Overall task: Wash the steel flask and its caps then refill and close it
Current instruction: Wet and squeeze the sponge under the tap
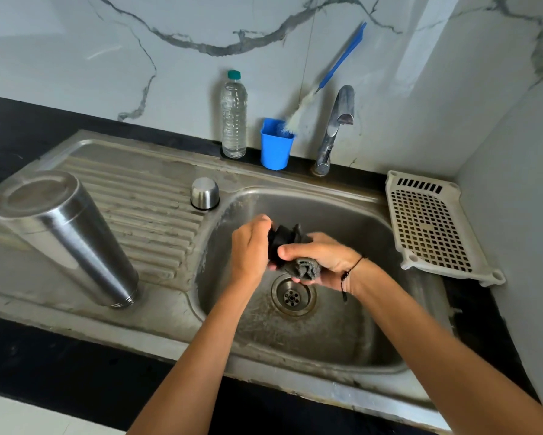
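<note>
Marble wall [107, 42] behind, black desk [44, 365] below, and a steel sink [342, 346] set into it. Over the basin, both hands are busy. Left hand [251, 249] has its grip curled round a black cap [281, 243], fingers wrapped over the far side. Right hand [323, 255] pinches a grey scrubber [306, 267] against that cap, thumb laid across the top, fingers tucked under. A dark thread band [350, 271] circles the right wrist. Straight beneath the hands sits the drain [292, 296].

Out on the ribbed drainboard [144, 196], the flask [66, 237] stands upside down, mouth on the metal, well apart from the hands. Small steel cap [205, 193], also inverted, rests at the drainboard's edge just beside the basin.

Along the wall: a clear bottle [234, 117] with a teal lid, then a blue cup [276, 144] with a blue-handled brush [326, 80] leaning out of it, then the tap [336, 127], spout over the basin. Whether water runs, I cannot tell. Right of the sink lies a white perforated tray [433, 227].
</note>
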`<state>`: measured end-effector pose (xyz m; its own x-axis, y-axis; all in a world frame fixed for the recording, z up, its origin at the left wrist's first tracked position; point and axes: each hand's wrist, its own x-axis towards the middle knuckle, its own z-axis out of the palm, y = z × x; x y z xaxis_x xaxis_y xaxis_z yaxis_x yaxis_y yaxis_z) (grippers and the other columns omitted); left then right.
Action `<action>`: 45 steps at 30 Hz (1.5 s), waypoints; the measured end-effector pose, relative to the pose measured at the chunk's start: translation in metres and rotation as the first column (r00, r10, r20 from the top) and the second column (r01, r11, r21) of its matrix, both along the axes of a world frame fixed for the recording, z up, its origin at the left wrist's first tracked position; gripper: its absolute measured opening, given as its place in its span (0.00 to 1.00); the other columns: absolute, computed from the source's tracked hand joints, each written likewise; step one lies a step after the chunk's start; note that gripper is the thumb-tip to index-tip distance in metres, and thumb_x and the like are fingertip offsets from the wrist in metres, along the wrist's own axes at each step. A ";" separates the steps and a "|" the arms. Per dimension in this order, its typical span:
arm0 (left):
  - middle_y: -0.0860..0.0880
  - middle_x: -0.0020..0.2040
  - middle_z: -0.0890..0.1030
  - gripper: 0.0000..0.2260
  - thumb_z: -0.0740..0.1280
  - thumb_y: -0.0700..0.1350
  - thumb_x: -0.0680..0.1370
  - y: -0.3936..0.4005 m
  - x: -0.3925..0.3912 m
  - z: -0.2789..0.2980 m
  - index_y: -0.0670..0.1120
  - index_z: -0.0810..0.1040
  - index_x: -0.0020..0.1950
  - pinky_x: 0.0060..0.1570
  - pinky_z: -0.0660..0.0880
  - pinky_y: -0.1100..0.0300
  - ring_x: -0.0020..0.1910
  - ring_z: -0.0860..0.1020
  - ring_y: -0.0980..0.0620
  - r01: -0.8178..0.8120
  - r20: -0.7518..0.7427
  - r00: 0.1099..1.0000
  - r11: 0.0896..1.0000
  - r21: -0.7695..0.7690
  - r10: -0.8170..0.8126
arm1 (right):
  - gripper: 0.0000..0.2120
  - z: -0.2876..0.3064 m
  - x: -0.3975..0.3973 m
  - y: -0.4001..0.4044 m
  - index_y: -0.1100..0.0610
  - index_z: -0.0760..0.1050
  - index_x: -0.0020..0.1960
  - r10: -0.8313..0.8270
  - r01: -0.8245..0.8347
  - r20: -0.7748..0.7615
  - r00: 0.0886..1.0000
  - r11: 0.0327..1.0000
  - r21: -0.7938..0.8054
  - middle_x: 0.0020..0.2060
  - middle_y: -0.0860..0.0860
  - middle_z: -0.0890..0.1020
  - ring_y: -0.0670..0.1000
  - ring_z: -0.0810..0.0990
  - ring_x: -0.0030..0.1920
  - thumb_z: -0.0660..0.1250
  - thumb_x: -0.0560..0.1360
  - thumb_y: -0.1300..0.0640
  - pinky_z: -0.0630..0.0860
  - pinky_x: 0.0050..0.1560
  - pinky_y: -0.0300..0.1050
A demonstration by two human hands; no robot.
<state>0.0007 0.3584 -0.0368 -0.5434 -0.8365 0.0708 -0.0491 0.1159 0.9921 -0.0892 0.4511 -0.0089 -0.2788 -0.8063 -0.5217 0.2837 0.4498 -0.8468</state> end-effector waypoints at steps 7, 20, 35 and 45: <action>0.39 0.33 0.73 0.15 0.54 0.52 0.69 -0.004 -0.012 0.004 0.44 0.70 0.29 0.39 0.67 0.49 0.36 0.70 0.46 -0.071 0.193 0.980 0.988 0.136 0.044 | 0.45 0.006 0.025 -0.002 0.56 0.53 0.75 0.222 -0.090 -0.936 0.274 0.975 0.205 0.69 0.54 0.66 0.55 0.73 0.63 0.75 0.67 0.51 0.70 0.62 0.46; 0.46 0.37 0.74 0.18 0.57 0.58 0.73 -0.007 -0.005 -0.004 0.43 0.71 0.36 0.45 0.71 0.44 0.40 0.74 0.47 0.210 0.131 0.969 0.978 0.006 -0.209 | 0.11 0.005 0.007 -0.005 0.59 0.79 0.38 0.068 0.018 -0.433 0.899 0.982 0.190 0.33 0.57 0.80 0.54 0.77 0.31 0.77 0.59 0.57 0.72 0.26 0.41; 0.35 0.51 0.79 0.18 0.54 0.49 0.82 -0.013 -0.011 0.020 0.38 0.77 0.46 0.56 0.73 0.48 0.53 0.77 0.37 0.103 0.455 0.888 0.993 -0.064 -0.063 | 0.21 0.015 0.029 -0.012 0.57 0.71 0.52 0.191 0.134 -0.958 0.213 0.966 0.222 0.42 0.51 0.79 0.54 0.80 0.41 0.74 0.65 0.50 0.73 0.35 0.43; 0.40 0.35 0.74 0.22 0.55 0.47 0.82 -0.010 0.003 0.007 0.30 0.75 0.40 0.42 0.70 0.48 0.36 0.72 0.46 0.111 0.210 0.972 0.993 -0.031 -0.102 | 0.13 0.000 0.011 0.004 0.61 0.74 0.51 -0.020 0.008 0.168 0.986 0.997 0.073 0.38 0.58 0.82 0.44 0.70 0.20 0.68 0.69 0.58 0.66 0.17 0.33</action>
